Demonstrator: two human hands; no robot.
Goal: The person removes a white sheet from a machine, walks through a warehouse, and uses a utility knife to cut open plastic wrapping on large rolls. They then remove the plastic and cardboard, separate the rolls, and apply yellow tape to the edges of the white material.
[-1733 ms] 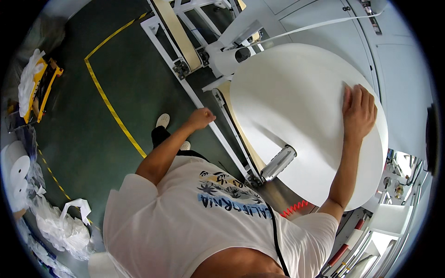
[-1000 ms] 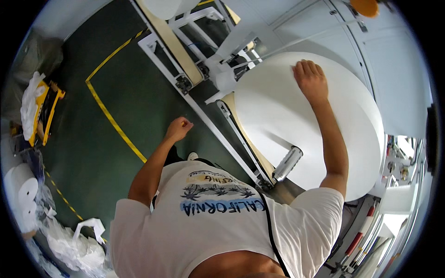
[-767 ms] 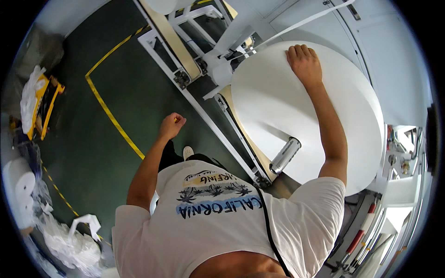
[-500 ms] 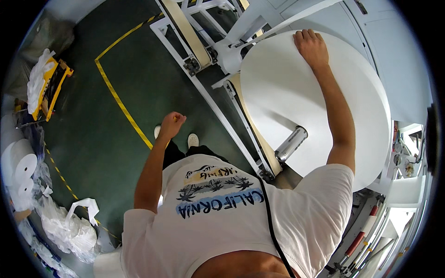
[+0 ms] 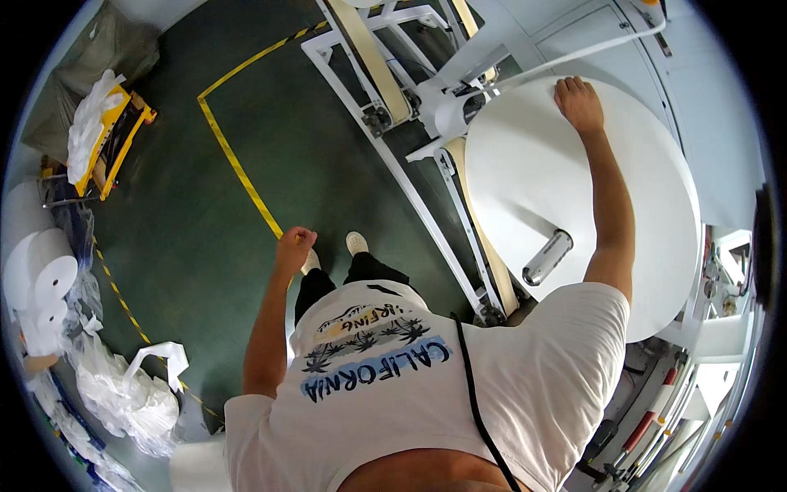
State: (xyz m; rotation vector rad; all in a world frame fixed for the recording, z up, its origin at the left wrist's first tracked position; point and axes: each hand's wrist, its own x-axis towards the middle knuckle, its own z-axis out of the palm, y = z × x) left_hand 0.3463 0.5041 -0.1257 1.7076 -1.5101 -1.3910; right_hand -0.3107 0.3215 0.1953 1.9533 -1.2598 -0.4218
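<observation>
White roll's edge [image 5: 674, 156] meets half-open right fingers [image 5: 566, 85]; left fingers [image 5: 306, 235] curl over open floor [image 5: 295, 148], contents unclear.

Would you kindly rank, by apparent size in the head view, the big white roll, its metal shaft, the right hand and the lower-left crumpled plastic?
1. Big white roll
2. Crumpled plastic
3. Metal shaft and right hand: too alike to rank

The right hand [image 5: 579, 102] rests at the rim of a large white roll [image 5: 525, 164]; below it protrudes a metal shaft [image 5: 548, 257]. Well leftward is the left hand [image 5: 295, 248], curled.
</observation>
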